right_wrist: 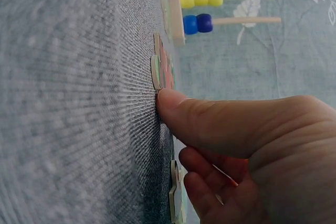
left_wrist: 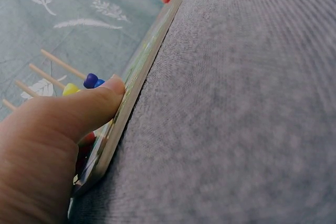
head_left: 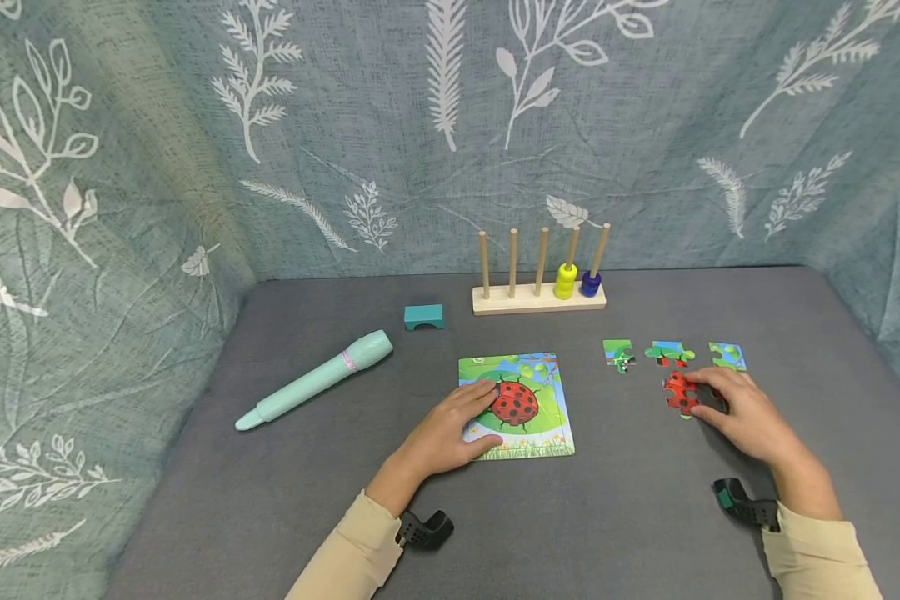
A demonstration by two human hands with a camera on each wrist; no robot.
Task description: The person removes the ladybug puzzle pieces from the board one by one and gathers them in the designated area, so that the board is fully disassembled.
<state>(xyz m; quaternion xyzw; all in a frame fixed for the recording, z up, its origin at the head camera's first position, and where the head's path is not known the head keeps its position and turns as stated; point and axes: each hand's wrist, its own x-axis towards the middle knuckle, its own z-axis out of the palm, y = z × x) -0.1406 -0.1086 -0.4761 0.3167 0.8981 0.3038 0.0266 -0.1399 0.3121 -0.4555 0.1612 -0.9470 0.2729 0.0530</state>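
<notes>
My left hand [head_left: 441,432] rests on the left side of a square ladybug puzzle board [head_left: 536,442], its thumb [left_wrist: 105,98] along the near edge and its fingers spread over the picture. At the right, the thumb and index finger of my right hand [head_left: 742,408] pinch the right side of a red, black-spotted puzzle piece [head_left: 677,392]. This piece lies low over the cloth, and the right thumb tip [right_wrist: 170,100] is right at its edge. Just behind it are a green puzzle piece [head_left: 617,351], a blue-and-green puzzle piece [head_left: 669,350] and another puzzle piece [head_left: 729,354], partly overlapped by the right hand.
A wooden peg rack [head_left: 521,304] with yellow beads [head_left: 565,282] and blue beads [head_left: 590,284] stands at the back. Left of it lies a teal block [head_left: 423,317]. A mint-green pen-shaped object [head_left: 307,387] lies slantwise at the left. Patterned fabric [head_left: 390,125] hangs behind the grey cloth surface.
</notes>
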